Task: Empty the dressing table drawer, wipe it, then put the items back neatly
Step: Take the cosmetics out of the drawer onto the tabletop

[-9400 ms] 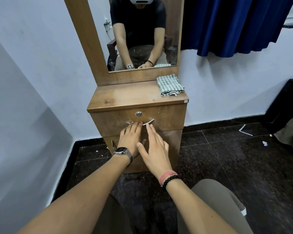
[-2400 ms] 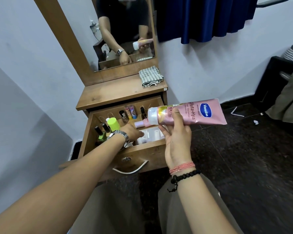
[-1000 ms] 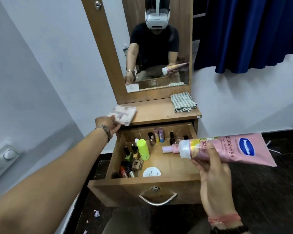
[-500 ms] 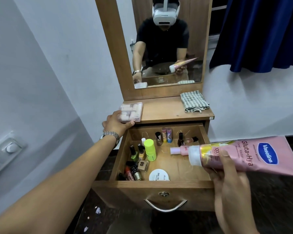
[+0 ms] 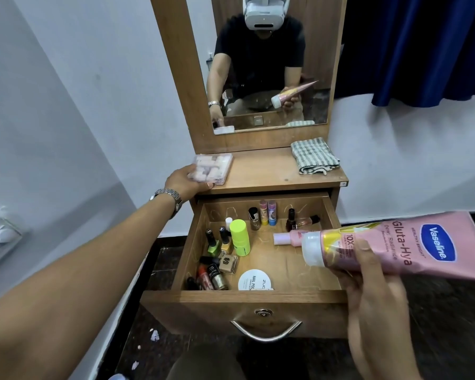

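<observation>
The wooden drawer stands pulled out. Inside it are several nail polish bottles, a lime green container, two lip balms, a white round tin and a small pink bottle lying down. My left hand holds a clear box of pink and white pieces, which rests on the left end of the table top. My right hand grips a big pink Vaseline tube over the drawer's right side.
A folded checked cloth lies on the top's right end. A mirror rises behind it. White walls close in at the left, a blue curtain hangs at the right. The floor is dark tile with paper scraps.
My left hand carried the clear box up out of the drawer and set it down on the table top's left end. The Vaseline tube has stayed in my right hand.
</observation>
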Demonstrator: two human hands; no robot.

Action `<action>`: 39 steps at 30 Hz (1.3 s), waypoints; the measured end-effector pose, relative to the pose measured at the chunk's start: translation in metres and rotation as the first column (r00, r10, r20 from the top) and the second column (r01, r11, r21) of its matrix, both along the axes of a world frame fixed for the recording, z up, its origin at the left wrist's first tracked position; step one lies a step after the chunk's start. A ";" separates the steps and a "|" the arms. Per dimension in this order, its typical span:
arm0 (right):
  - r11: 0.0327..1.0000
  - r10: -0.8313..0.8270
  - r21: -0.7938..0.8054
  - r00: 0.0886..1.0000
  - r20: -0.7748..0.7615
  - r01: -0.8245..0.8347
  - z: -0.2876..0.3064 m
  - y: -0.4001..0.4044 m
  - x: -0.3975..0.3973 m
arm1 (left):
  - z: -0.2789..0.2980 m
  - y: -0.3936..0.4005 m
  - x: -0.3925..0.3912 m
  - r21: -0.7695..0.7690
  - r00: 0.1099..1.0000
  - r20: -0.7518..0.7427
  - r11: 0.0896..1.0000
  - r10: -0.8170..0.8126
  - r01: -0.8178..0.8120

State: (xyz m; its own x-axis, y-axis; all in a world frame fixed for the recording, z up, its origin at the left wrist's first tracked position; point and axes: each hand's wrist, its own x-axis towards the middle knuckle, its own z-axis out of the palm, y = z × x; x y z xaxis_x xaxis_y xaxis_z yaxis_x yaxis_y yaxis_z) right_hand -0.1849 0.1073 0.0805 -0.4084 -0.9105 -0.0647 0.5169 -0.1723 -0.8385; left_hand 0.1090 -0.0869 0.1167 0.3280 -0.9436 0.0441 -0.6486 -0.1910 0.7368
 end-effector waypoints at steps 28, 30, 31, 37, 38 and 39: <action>0.999 0.028 -0.016 0.989 -0.144 -0.031 -0.008 0.002 0.001 | 0.018 -0.002 -0.025 -0.318 0.928 0.370 0.932 -0.049 0.176; 0.999 0.030 -0.021 0.987 -0.161 -0.034 -0.007 0.003 -0.001 | 0.026 0.035 -0.054 -0.377 0.852 0.438 0.801 -0.287 0.464; 0.999 0.027 -0.023 0.987 -0.159 -0.031 -0.008 0.002 -0.001 | 0.028 0.057 -0.070 -0.339 0.772 0.481 0.724 -0.416 0.601; 0.990 0.112 -0.071 0.989 -0.100 -0.119 -0.006 0.009 0.012 | 0.012 0.151 -0.134 -0.029 0.355 0.742 0.501 -0.569 0.865; 0.987 0.132 -0.077 0.987 -0.089 -0.139 -0.006 0.011 0.014 | 0.008 0.156 -0.136 -0.035 0.358 0.770 0.525 -0.528 0.850; 0.984 0.154 -0.082 0.984 -0.085 -0.161 -0.004 0.014 0.016 | 0.007 0.160 -0.137 -0.056 0.373 0.787 0.546 -0.491 0.836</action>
State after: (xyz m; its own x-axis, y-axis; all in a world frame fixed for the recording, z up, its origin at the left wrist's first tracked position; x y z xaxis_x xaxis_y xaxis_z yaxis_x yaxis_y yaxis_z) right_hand -0.1688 0.1208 0.0762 -0.2599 -0.9646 0.0448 0.4775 -0.1687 -0.8623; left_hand -0.0280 0.0729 0.1234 -0.6844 -0.6460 0.3382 -0.6980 0.7145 -0.0477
